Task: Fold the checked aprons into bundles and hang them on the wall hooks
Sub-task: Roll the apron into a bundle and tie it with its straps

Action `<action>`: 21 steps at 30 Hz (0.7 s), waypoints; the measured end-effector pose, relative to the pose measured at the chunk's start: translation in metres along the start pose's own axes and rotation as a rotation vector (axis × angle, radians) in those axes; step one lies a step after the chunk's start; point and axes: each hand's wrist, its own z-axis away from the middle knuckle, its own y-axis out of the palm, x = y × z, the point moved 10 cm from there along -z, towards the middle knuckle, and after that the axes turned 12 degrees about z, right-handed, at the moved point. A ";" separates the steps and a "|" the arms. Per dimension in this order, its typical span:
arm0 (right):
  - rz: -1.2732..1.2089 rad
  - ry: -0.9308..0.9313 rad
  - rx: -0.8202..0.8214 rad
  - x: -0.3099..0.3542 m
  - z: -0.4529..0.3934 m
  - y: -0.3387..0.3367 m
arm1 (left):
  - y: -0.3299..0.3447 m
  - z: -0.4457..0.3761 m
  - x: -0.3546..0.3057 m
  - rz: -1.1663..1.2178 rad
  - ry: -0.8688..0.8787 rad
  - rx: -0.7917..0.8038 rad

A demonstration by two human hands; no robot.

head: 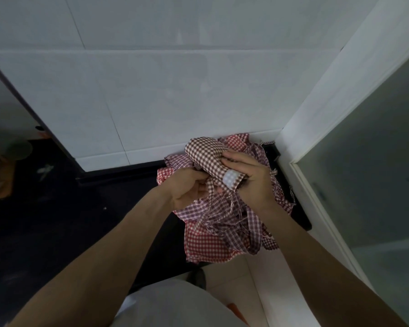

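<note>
We are rolling a brown checked apron (pixel 204 153) into a bundle, our right hand (pixel 253 178) clenching it, our left hand (pixel 187 187) pinching its strap, above the unfolded pile of aprons (pixel 222 223); no hooks visible, none seemingly hung.

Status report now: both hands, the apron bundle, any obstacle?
Left hand pinches a strap. Right hand grips the brown checked bundle. Loose aprons heaped beneath. No hooks in view.

A white tiled wall (pixel 151 90) meets a white door frame (pixel 340 90) above a dark floor (pixel 45 220).
</note>
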 end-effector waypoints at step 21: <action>0.312 -0.105 0.346 -0.002 0.007 0.047 | -0.037 -0.014 -0.010 -0.115 0.040 -0.209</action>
